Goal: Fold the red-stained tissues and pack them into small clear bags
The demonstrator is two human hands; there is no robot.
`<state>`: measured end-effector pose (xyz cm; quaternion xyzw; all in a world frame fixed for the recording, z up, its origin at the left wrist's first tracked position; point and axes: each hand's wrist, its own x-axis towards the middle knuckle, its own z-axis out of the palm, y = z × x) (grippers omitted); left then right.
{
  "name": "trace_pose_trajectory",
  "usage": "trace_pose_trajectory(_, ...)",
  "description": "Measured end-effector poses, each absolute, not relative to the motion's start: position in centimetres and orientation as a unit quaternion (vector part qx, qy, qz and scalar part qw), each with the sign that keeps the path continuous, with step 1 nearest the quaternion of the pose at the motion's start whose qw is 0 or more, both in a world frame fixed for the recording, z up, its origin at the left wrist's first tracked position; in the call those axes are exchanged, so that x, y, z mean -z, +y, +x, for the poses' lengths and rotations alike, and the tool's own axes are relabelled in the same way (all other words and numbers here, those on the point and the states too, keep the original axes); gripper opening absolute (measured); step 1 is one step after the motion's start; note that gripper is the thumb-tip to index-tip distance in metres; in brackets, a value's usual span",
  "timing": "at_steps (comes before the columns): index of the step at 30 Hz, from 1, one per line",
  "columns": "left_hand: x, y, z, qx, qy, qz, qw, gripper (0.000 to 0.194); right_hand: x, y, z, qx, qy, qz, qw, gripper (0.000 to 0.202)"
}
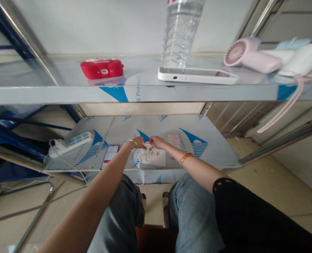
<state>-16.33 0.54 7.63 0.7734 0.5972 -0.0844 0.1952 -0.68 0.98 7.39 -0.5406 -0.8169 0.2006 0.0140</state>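
Observation:
On the lower shelf lies a crumpled white sheet (152, 157) with small reddish and dark bits on it. My left hand (139, 142) is over its upper left edge, fingers closed together; anything between them is too small to make out. Close beside it, my right hand (157, 142) is pinched above the sheet's top edge, and what it holds is likewise too small to tell. The fingertips of both hands nearly meet. A phone (110, 154) with a lit screen lies left of my left wrist.
A white power strip (78, 143) with a cable sits at the lower shelf's left. The upper shelf (76, 95) bears a red case (102, 68), a water bottle (181, 35), a white-cased phone (195, 76) and a pink handheld fan (253, 58) with a hanging strap.

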Motion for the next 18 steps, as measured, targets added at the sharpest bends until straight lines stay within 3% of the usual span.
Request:
trace_pose_trajectory(4, -7.6, 0.5, -16.1, 0.072, 0.603, 0.769, 0.200, 0.039, -7.7, 1.4, -0.7, -0.212, -0.834, -0.501, 0.089, 0.023)
trace_pose_trajectory(9, -8.0, 0.3, -15.9, 0.083, 0.582, 0.782, 0.207, 0.025, -7.8, 1.0, -1.3, -0.239, -0.852, -0.457, 0.086, 0.035)
trace_pose_trajectory(14, -8.0, 0.3, -16.1, 0.084, 0.596, 0.774, 0.196, 0.037, -7.9, 1.6, -0.5, -0.209, -0.827, -0.508, 0.117, 0.025)
trace_pose_trajectory(16, -7.9, 0.3, -16.2, 0.086, 0.601, 0.771, 0.192, 0.039, -7.6, 2.0, 0.1, -0.202, -0.809, -0.548, 0.072, 0.023)
trace_pose_trajectory(18, -7.9, 0.3, -16.2, 0.087, 0.602, 0.770, 0.191, 0.039, -7.0, 2.1, 0.7, -0.230, -0.787, -0.570, -0.043, 0.023)
